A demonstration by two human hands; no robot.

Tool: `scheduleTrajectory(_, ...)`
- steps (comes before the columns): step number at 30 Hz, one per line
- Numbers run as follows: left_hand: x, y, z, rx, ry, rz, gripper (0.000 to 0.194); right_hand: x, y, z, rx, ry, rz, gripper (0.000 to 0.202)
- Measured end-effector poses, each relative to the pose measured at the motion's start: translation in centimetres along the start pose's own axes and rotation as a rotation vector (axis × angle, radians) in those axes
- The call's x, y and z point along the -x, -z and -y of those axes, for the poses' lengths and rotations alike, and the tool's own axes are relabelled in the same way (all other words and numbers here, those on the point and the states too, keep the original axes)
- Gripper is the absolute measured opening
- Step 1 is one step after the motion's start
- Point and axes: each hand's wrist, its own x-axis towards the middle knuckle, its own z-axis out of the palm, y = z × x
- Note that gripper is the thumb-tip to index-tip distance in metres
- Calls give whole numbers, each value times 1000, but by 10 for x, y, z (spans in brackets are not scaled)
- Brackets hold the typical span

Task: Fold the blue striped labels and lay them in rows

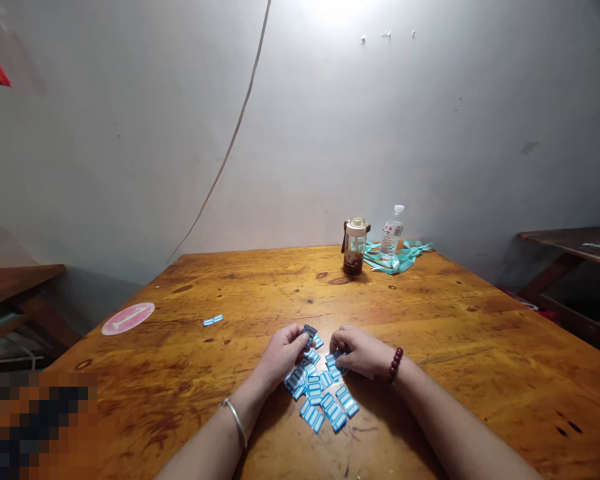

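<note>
My left hand [286, 347] pinches a small dark-blue and white card [310, 332] between thumb and fingers, raised and tilted above the pile. My right hand [356, 350] has its fingers curled together at the edge of a light-blue and white striped card [334, 367]; its fingertips are partly hidden. Between and below both hands lies a loose, overlapping pile of similar striped cards [314, 390] on the wooden table [260, 293]. What is printed on them is too small to read.
Off to the left lies a smaller blue-and-white piece [213, 320], near a pink oval marked 1 [129, 319]. Toward the back right stand a lidded cup of brown liquid [354, 257] and a clear water bottle [393, 233], with a turquoise ribbon [403, 260] around them.
</note>
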Motion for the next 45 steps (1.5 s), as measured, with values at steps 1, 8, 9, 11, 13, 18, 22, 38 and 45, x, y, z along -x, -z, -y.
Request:
scheduleTrajectory(1, 0, 0, 1, -1, 1, 0, 25, -1, 0, -1, -34, -12, 0, 14)
scheduleTrajectory(8, -1, 2, 3, -22, -3, -9, 26, 0, 8, -2, -140, -59, 19, 14)
scheduleTrajectory(9, -1, 2, 3, -10, -1, -9, 26, 1, 8, 0, -107, -35, 31, 17)
scheduleTrajectory(11, 0, 1, 1, 47, 36, -2, 25, 3, 6, 5, -18, 14, 36, 23)
scheduleTrajectory(13, 2, 1, -2, 141, 111, 3, 25, 3, 3, 9, 46, 48, 10, 20)
scheduleTrajectory(18, 3, 0, -2, 268, 235, -18, 24, 0, -3, 7, -53, 12, -51, 3)
scheduleTrajectory(22, 2, 0, 0, 280, 237, -11, 23, -2, 1, 5, -250, -54, -52, 4)
scheduleTrajectory(38, 9, -8, -4, 293, 226, 105, 26, 0, -1, 28, -481, 31, -319, 11)
scheduleTrajectory(45, 5, -9, -4, 252, 211, 13, 19, -1, 0, 25, -616, 31, -285, 7)
